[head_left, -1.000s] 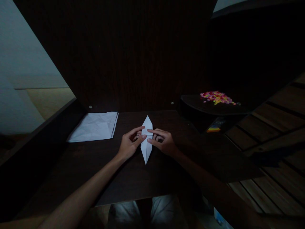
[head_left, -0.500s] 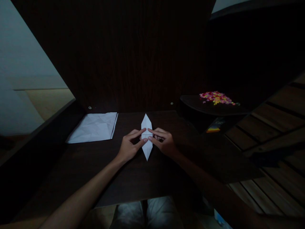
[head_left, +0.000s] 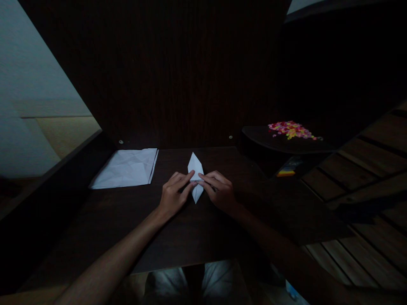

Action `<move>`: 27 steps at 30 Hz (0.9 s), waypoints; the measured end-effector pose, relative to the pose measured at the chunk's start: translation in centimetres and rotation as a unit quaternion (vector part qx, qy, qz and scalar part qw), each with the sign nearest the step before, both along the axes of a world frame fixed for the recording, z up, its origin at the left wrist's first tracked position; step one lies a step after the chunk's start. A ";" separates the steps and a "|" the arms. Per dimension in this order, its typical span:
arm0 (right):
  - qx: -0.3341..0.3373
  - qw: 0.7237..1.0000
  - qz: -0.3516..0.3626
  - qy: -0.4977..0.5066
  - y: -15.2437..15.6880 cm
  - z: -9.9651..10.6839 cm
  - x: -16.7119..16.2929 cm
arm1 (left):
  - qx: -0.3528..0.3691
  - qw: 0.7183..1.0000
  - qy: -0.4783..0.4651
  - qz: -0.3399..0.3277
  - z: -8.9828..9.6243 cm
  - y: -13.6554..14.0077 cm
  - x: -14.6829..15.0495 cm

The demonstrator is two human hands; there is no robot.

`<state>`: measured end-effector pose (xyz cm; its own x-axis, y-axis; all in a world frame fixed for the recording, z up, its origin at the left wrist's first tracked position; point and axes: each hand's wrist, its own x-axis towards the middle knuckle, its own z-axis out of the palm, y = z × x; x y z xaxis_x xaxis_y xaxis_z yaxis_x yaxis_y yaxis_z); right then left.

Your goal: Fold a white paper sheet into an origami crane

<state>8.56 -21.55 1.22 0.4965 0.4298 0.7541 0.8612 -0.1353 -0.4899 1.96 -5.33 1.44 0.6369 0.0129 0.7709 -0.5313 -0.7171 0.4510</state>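
Note:
A folded white paper (head_left: 195, 167), long and pointed at both ends, lies on the dark desk with its points toward and away from me. My left hand (head_left: 174, 192) grips its left edge near the middle, thumb and index finger on the paper. From the other side my right hand (head_left: 219, 190) pinches the right edge in the same way. A raised crease crosses the paper between the two thumbs. The fingers under the paper are mostly hidden.
Several creased white sheets (head_left: 127, 167) lie stacked at the back left. On a low curved shelf (head_left: 254, 134) at the right sits a heap of small pink, red and yellow pieces (head_left: 291, 129). The desk has a dark back panel (head_left: 178, 76) and a left side wall (head_left: 57, 178).
The near point of the paper has drawn back toward the middle, and the paper looks shorter and bent at its centre crease. Both hands stay on it. The view has shifted slightly.

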 end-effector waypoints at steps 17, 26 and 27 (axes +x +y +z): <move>0.011 0.999 -0.037 -0.002 0.0 -0.3 0.2 | 0.051 0.999 -0.003 -0.005 0.5 0.1 -0.2; 0.007 0.994 0.005 0.112 -0.1 0.4 0.6 | -0.145 0.979 0.144 0.004 1.1 0.4 0.0; 0.006 0.991 0.019 0.132 -0.1 0.4 0.8 | -0.170 0.972 0.165 -0.004 1.1 0.4 0.0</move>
<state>9.31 -21.65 1.59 0.6608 0.4443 0.6049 0.7071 -0.0982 -0.7003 2.00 -4.93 2.54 0.8498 0.2248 0.4767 -0.3226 -0.4933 0.8078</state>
